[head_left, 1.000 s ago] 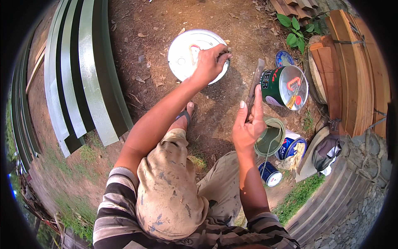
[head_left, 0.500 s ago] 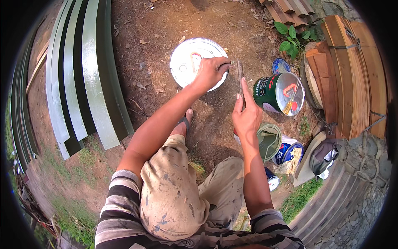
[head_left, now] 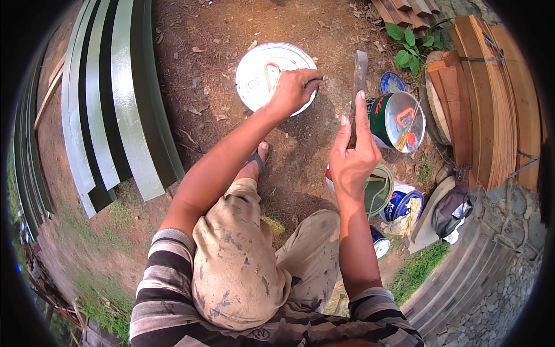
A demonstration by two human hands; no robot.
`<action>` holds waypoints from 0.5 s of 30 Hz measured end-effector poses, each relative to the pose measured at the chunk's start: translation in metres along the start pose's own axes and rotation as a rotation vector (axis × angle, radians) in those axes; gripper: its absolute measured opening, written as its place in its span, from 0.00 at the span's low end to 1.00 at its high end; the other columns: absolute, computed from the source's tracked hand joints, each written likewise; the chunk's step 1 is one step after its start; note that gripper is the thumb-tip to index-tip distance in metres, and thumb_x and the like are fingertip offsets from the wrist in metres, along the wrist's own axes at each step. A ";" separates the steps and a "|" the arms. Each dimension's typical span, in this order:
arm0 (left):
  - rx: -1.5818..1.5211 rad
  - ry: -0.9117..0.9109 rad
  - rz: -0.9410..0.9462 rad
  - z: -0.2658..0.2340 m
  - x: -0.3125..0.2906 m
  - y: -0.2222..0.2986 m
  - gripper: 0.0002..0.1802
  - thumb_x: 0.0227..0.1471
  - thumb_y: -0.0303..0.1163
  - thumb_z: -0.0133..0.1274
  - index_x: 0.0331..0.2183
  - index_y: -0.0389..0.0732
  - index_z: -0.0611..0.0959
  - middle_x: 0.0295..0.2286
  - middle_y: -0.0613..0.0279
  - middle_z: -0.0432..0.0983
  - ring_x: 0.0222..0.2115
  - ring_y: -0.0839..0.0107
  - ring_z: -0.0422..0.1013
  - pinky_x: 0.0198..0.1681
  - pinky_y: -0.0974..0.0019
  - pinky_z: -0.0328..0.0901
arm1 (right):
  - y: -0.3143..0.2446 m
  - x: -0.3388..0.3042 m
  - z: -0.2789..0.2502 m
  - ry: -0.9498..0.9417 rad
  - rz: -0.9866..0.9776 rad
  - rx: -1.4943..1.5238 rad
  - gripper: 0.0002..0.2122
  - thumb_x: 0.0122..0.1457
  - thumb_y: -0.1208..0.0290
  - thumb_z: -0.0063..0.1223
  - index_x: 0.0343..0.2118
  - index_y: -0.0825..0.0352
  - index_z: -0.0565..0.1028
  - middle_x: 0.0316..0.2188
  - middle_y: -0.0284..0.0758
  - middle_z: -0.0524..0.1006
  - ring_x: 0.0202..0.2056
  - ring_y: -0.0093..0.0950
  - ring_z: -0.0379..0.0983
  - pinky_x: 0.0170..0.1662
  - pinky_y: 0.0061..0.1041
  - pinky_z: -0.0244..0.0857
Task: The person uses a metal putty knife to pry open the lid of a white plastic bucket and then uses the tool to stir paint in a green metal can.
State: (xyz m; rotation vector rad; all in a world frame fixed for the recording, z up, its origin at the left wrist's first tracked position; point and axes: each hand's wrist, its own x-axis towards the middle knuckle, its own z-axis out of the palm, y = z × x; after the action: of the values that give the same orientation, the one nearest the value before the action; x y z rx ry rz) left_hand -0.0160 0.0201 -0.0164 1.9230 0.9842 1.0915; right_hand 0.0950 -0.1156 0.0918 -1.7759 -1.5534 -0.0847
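I squat on bare soil. My left hand (head_left: 293, 89) grips the right rim of a large round white tin lid (head_left: 260, 72) that closes a paint can on the ground. My right hand (head_left: 351, 155) holds a flat metal blade (head_left: 359, 72) upright, its tip pointing away from me, a short way right of the lid. Just right of the blade stands an open green paint can (head_left: 396, 120) with a stick in it.
Curved green-painted boards (head_left: 118, 110) lie on the left. Unpainted curved wooden boards (head_left: 491, 98) stack at the right. A small blue lid (head_left: 392, 82), an open green-filled tin (head_left: 377, 188), blue tins (head_left: 403, 203) and a dark bag (head_left: 452, 209) sit near my right knee.
My right hand has lifted the blade up and forward, from beside the green-filled tin to level with the green can. My left hand has stayed on the white lid's rim.
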 end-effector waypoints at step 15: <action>-0.065 -0.012 -0.114 0.005 0.006 0.003 0.12 0.57 0.35 0.66 0.36 0.34 0.88 0.30 0.51 0.86 0.30 0.62 0.83 0.36 0.61 0.75 | -0.002 -0.035 -0.006 -0.235 0.269 0.061 0.26 0.64 0.78 0.57 0.66 0.61 0.73 0.49 0.50 0.83 0.43 0.51 0.84 0.42 0.42 0.76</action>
State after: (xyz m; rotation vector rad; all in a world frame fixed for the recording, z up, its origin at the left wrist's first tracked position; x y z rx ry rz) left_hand -0.0084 0.0233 -0.0140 1.7965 1.0264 1.0327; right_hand 0.0870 -0.1476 0.0793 -1.9840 -1.4418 0.3097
